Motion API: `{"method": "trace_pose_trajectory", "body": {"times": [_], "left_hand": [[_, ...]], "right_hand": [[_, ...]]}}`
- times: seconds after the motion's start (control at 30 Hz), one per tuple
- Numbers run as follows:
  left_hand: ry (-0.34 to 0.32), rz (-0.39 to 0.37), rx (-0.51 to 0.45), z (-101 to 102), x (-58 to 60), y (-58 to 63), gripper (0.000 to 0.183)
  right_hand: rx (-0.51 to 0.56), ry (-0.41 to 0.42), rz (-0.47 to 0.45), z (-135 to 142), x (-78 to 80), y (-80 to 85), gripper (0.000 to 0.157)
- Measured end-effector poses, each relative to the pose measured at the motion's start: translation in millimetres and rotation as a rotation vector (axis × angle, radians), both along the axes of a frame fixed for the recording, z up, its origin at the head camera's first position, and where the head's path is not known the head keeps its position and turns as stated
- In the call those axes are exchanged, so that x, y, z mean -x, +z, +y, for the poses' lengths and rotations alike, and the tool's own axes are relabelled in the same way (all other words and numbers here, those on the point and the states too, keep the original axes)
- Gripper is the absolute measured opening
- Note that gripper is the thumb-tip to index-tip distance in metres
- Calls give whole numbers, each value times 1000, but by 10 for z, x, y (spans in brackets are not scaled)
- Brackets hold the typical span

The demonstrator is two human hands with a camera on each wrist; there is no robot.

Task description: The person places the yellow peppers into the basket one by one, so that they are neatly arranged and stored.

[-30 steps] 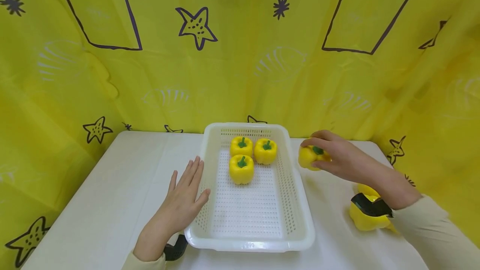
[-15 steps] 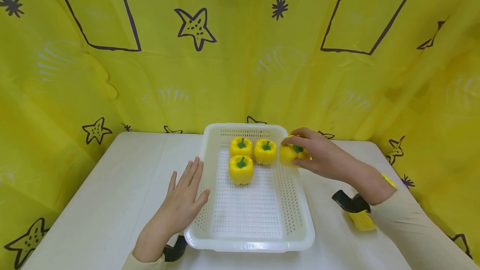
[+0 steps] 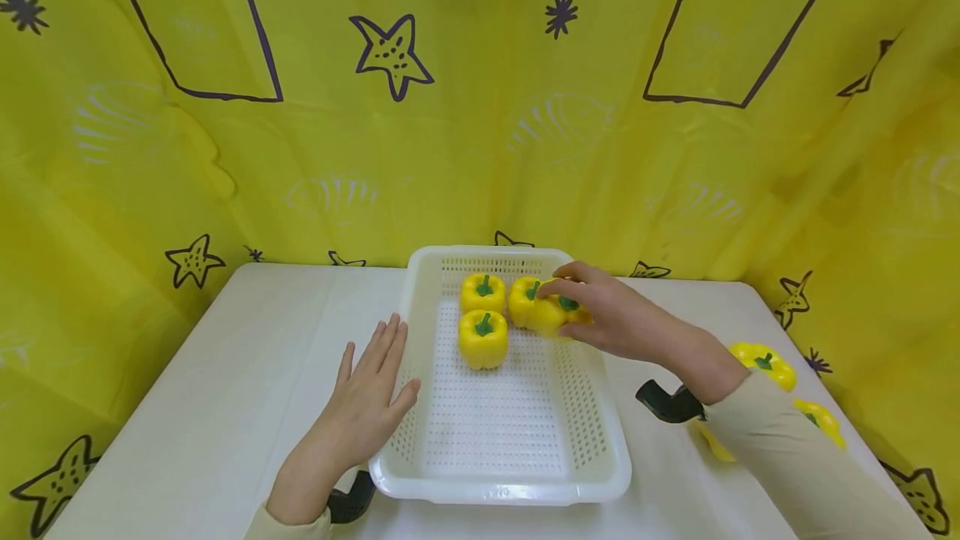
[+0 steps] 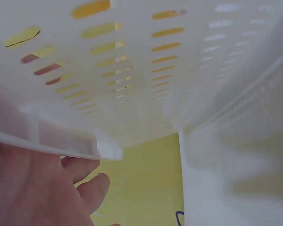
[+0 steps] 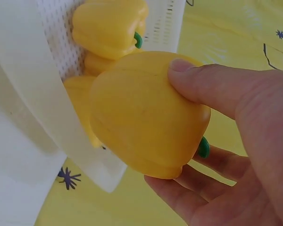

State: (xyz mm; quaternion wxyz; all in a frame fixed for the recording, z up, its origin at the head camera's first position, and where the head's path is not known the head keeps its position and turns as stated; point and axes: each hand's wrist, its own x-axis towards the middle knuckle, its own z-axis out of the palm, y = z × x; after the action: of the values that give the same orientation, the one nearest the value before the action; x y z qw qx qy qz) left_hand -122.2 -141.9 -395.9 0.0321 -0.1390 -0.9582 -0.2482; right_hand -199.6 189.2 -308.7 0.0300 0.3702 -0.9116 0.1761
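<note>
My right hand [image 3: 618, 315] holds a yellow bell pepper [image 5: 146, 113] with a green stem, thumb on one side and fingers on the other. It is over the back right of a white perforated basket [image 3: 495, 490], overlapping another pepper in the head view. Inside the basket stand a front yellow pepper [image 3: 482, 342], a back left pepper [image 3: 481, 294] and a back right pepper [image 3: 521, 300], stems up. My left hand [image 3: 360, 415] lies with straight fingers along the basket's left rim; in the left wrist view its fingers [image 4: 92, 190] show beneath that rim.
Several more yellow peppers [image 3: 761, 363] lie on the white table [image 3: 247, 373] to the right, partly hidden behind my right forearm. A yellow curtain [image 3: 465, 148] with dark starfish drawings hangs behind the table and at both sides.
My right hand has carried the pepper leftward, from beside the basket, across its right rim, to over its back right part. The left hand and the basket have stayed in place.
</note>
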Motion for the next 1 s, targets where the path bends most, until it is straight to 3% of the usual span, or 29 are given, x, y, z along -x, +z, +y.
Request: {"method": "trace_pose_trajectory", "body": {"times": [0.4,0.63,0.83,1.0], "left_hand": [[-4,0,-1,-7,5,-11,74],[-7,5,-4,-1,4,0,74],[-10,3,-7,1,7,1,74],[-7,0,-8,1,7,3,74]], "right_hand": [[26,14,-85,-112,69,-212,40],[-22,-6,-147,-156,110,-294,37],[-44,8,-141,-164,136,-322,38],[-81,8,-189,-189,172,-313,39]]}}
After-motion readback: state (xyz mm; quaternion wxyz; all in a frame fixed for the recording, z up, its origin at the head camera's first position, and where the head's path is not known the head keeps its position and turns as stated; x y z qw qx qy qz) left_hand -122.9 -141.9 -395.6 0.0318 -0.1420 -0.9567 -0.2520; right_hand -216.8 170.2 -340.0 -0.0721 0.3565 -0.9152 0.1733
